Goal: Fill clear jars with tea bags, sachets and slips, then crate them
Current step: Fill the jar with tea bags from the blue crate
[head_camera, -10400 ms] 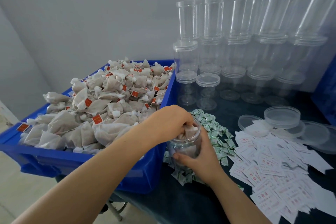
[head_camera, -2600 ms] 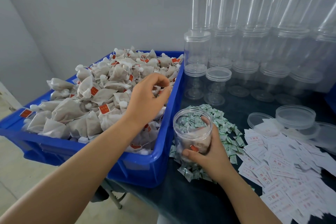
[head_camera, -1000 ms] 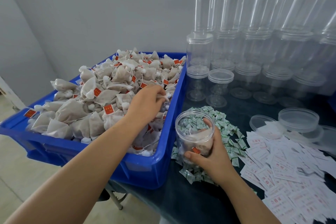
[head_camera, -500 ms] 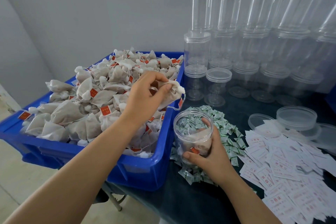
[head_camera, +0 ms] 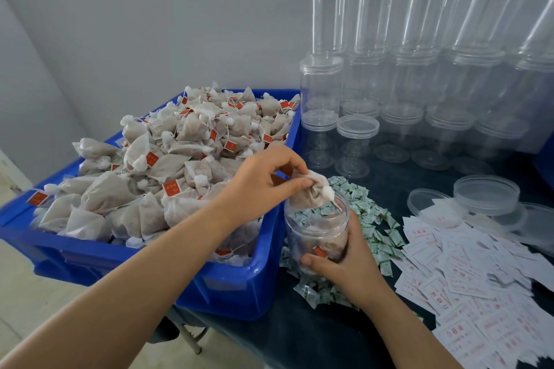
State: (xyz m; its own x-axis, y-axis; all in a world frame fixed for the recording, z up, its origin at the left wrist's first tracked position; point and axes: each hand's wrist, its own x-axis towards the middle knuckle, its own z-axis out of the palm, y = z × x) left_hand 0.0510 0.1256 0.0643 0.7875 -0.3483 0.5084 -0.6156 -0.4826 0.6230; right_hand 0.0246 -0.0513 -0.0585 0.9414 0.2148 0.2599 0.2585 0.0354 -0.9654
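my left hand (head_camera: 263,186) is pinching a tea bag (head_camera: 310,193) at the open jar (head_camera: 317,229) mouth, its long axis slanting down-right, knotted end over the opening, while my right hand (head_camera: 349,262) is gripping the upright jar on the sachets (head_camera: 374,219) beside the blue crate (head_camera: 239,278).

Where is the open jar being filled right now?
In the head view the jar stands low and centre-right on the green sachets, just right of the blue bin; the right hand grips it.
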